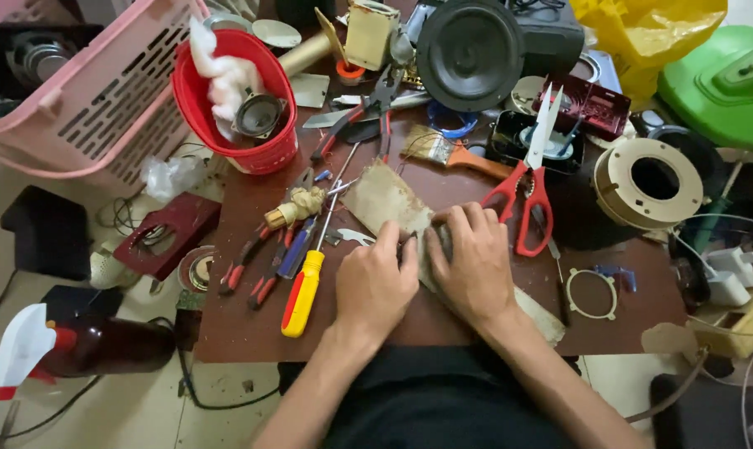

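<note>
Both hands rest close together near the front middle of the brown table (252,333), pressed onto a worn beige strip (389,199) that runs slantwise from the table's centre toward its front right edge. The left hand (376,283) lies knuckles up with the fingers curled down onto the strip; its grip is closed on something small and dark between the two hands, too hidden to make out. The right hand (476,262) lies flat beside it, fingers bent over the strip and holding it down, thumb touching the left hand's fingertips.

Just left of the left hand lies a yellow screwdriver (303,291) with a red end, its shaft pointing away from the person. Further left are red pliers (248,266) and a blue tool (296,249). Red scissors (526,187) lie just beyond the right hand, blades open and pointing away. A brush (451,152) with a wooden handle lies behind the strip. A white ring (593,293) sits to the right of the right hand, near the edge. At the back left stands a red bucket (243,125), next to a pink basket (102,100). A round black speaker (470,51) stands at the back, and a tan reel (649,185) on the right
</note>
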